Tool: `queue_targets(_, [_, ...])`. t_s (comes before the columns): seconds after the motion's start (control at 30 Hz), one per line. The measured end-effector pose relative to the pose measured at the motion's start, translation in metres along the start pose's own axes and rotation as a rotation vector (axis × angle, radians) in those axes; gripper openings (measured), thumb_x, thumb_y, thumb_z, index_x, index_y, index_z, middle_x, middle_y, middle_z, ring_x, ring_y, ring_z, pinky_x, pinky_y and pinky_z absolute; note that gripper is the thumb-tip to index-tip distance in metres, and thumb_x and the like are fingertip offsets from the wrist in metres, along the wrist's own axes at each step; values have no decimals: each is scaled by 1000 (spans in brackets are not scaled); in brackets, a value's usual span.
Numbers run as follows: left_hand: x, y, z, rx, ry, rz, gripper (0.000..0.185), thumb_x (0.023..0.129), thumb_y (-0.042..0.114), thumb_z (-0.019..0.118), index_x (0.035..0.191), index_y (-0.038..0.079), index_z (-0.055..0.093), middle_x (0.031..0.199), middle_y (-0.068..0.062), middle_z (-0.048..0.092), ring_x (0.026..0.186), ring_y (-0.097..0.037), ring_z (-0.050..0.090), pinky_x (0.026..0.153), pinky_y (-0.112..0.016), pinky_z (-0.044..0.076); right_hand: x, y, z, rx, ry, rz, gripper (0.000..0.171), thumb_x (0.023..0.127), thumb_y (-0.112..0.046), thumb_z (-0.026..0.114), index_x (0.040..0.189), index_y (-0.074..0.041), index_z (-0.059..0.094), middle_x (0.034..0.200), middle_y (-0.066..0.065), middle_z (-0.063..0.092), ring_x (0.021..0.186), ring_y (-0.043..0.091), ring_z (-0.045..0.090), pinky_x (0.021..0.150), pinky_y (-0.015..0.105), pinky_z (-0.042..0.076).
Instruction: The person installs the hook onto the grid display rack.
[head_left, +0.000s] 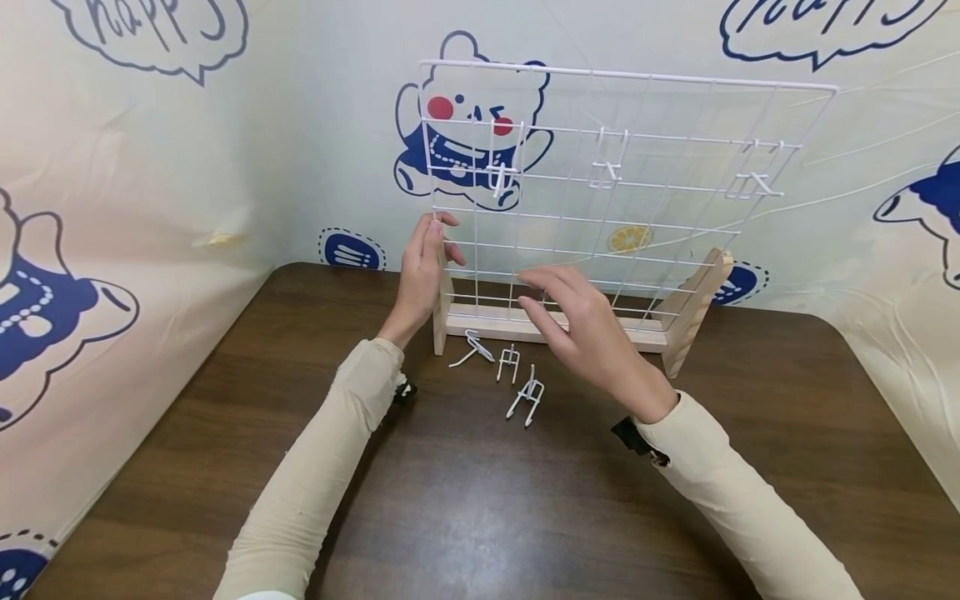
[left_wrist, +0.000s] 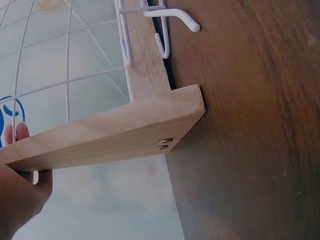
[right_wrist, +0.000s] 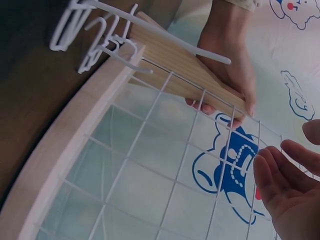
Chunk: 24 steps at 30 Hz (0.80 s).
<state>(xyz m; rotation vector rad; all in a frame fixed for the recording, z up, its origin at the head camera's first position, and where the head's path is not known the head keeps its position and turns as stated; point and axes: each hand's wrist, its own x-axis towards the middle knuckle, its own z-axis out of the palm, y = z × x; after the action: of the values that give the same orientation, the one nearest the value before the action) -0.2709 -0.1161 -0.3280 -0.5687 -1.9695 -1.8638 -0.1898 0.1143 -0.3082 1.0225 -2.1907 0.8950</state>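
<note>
White wire forms the grid panel (head_left: 600, 192) that stands upright in a pale wooden base (head_left: 555, 327) at the centre of the head view, on a dark brown table (head_left: 480, 500). At the panel's lower left corner the left hand (head_left: 422, 271) grips the left wooden end piece (left_wrist: 100, 132), fingers curled round its upper edge and the outer wire; in the left wrist view a fingertip shows behind the board at the left edge of the frame, and the right wrist view shows the same hand wrapped round that upright at upper right. At the middle of the head view the right hand (head_left: 592, 333) hovers in front of the lower rows of the grid with its fingers straight and loosely spread, holding nothing; whether the fingertips touch the wires cannot be told. 3 white wire hooks (head_left: 506, 371) lie loose on the table just in front of the base, below and between the 2 hands. 3 more hooks (head_left: 607, 167) hang on the upper rows of the grid, near the top of the frame. Behind the panel hangs a backdrop (head_left: 225, 150) printed with cartoon bears.
</note>
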Motion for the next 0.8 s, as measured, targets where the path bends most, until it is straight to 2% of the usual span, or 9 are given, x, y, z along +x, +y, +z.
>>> queue_targets(0.13, [-2, 1, 1, 1, 10, -1, 38, 110, 22, 29, 121, -9, 49, 82, -39, 56, 81, -47, 57, 79, -50, 43, -9, 1, 2, 6, -22, 12, 27, 97, -11, 63, 122, -1, 66, 119, 11, 67, 112, 25, 60, 97, 39, 46])
queue_targets(0.27, [-2, -1, 2, -4, 17, 4, 37, 110, 22, 28, 121, -6, 50, 84, -40, 55, 82, -50, 56, 78, -45, 44, -18, 2, 3, 16, -60, 32, 26, 98, -13, 62, 121, -1, 66, 116, 10, 67, 107, 23, 62, 94, 38, 48])
queue_targets(0.47, [5, -28, 0, 14, 30, 25, 40, 111, 26, 26, 125, -2, 50, 83, -35, 56, 80, -47, 58, 79, -47, 42, -31, 3, 5, 36, -122, 60, 25, 99, -13, 61, 120, -1, 67, 113, 10, 69, 103, 20, 64, 89, 37, 51])
queue_targets(0.57, [7, -37, -1, 33, 37, 35, 43, 111, 32, 26, 127, 1, 51, 81, -30, 58, 80, -41, 60, 79, -42, 42, -37, 3, 5, 41, -137, 71, 23, 98, -13, 63, 118, -1, 68, 112, 10, 70, 98, 19, 65, 86, 37, 52])
queue_targets(0.67, [7, -39, -1, 46, 30, 40, 45, 110, 39, 27, 128, 6, 52, 81, -25, 60, 80, -36, 62, 79, -36, 43, -43, 3, 7, 43, -162, 88, 21, 97, -12, 65, 115, -2, 68, 110, 8, 70, 97, 17, 64, 85, 37, 52])
queue_targets(0.8, [6, -34, -2, 56, 21, 28, 47, 108, 46, 28, 132, 14, 52, 86, -21, 62, 84, -30, 63, 87, -39, 49, -48, 4, 9, 23, -234, 99, 21, 98, -14, 64, 116, -4, 68, 111, 6, 69, 104, 17, 63, 92, 37, 50])
